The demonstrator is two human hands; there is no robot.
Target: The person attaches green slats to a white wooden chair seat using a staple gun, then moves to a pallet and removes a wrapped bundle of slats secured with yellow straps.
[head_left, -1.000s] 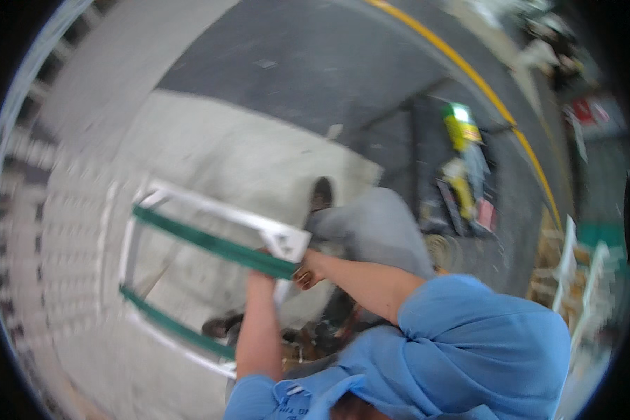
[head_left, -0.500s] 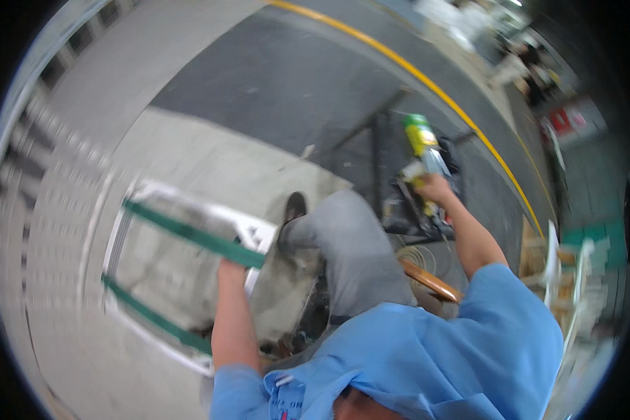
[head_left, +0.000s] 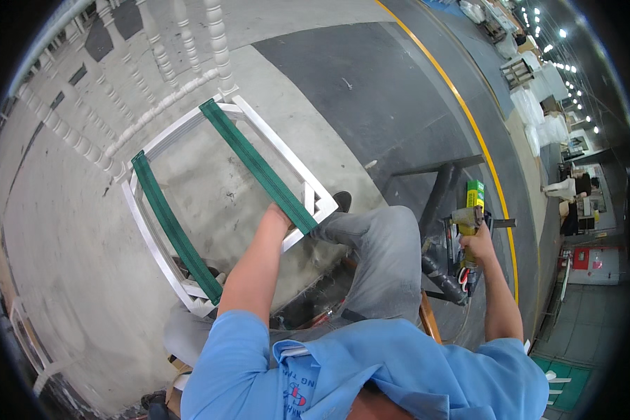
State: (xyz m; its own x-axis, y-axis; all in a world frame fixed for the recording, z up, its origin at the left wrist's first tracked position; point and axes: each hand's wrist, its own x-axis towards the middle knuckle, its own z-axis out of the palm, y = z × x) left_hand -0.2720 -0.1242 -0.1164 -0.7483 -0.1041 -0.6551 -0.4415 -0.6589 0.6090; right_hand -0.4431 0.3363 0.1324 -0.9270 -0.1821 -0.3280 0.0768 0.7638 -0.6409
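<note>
My left hand (head_left: pixel 278 215) is at the near right corner of a white chair frame (head_left: pixel 323 204), closed on a green webbing strap (head_left: pixel 262 168), its fingers partly hidden underneath. A second green strap (head_left: pixel 171 224) spans the frame further left; the middle between them is open. Out to the right, my right hand (head_left: pixel 477 245) is closed around a worn yellowish staple gun (head_left: pixel 467 217), by a dark metal stand (head_left: pixel 437 199). Behind the gun is a green and yellow box (head_left: pixel 474 194). Red-handled scissors (head_left: pixel 463 276) lie just below this hand.
White turned spindles (head_left: pixel 157 52) rise from the chair's far side. My bent knee (head_left: pixel 392 224) is between the frame and the stand. A yellow floor line (head_left: pixel 462 105) runs beyond the stand, with wrapped goods (head_left: pixel 532 115) past it. Another white frame (head_left: pixel 35 336) is at far left.
The view has shifted and is sharper now. The chair frame appears higher and further right, its spindles plainer. My left hand remains at the strap, and my right hand remains on the staple gun by the stand.
</note>
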